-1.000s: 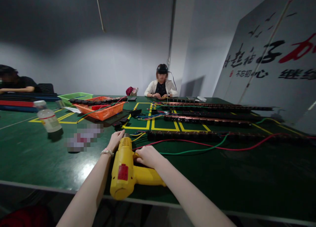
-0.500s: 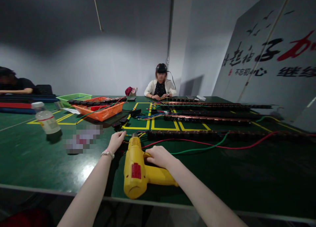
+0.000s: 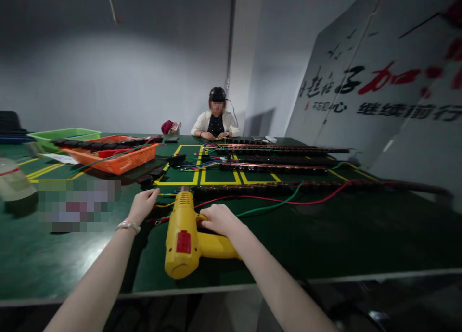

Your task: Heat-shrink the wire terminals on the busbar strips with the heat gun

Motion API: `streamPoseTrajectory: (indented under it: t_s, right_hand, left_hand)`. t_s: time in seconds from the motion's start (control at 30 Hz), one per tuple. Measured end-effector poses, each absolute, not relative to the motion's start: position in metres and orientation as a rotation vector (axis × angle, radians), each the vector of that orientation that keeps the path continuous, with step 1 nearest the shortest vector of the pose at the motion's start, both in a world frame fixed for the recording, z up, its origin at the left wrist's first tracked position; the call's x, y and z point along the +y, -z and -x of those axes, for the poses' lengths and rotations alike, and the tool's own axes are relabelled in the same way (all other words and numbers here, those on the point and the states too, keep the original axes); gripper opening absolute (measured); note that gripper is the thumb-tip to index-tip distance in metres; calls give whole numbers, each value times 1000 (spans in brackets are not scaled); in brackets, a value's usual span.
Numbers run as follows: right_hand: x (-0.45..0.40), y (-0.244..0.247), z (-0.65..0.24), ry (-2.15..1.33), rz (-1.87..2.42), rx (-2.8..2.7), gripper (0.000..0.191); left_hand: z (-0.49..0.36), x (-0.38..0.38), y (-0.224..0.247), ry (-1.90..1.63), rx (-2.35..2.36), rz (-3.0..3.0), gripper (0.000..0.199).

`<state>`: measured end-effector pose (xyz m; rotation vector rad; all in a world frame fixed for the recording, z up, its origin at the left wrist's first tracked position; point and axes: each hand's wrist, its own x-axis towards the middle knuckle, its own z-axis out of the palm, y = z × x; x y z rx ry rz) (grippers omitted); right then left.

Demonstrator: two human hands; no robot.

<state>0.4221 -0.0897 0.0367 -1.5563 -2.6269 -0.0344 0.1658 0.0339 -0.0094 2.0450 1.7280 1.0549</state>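
Observation:
A yellow heat gun lies sideways across the front of my view, its metal nozzle pointing away from me. My right hand is closed on it around the trigger area and handle. To the left of the nozzle, my left hand is pinched at the ends of thin yellow and blue wires; its fingertips partly hide them. These wires run behind the nozzle to a long black-wrapped wire harness stretching right across the table. Loose red and green wires trail in front of the harness.
More harnesses lie farther back on the green table. An orange basket and a green basket stand at left, near a bottle and a blurred-out object. Another person sits opposite.
My view has turned to the right, so everything appears shifted left. Both hands keep their places at the wires and the heat gun.

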Motion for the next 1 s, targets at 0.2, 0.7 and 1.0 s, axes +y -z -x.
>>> streamPoseTrajectory:
  t_s: [0.2,0.7,1.0]
  right_hand:
    - [-90,-36,-419,22,1619,-2645,23]
    - [-89,-33,-416,50,1588,-2654,19]
    - [-86,-26,-384,49,1464,-2692,22]
  left_hand:
    - [-160,41,8,-861,1913,-1936,46]
    - [-160,44,6,-814,1937,-1908,44]
    - [-165,33,6,-923,1849,-1988,43]
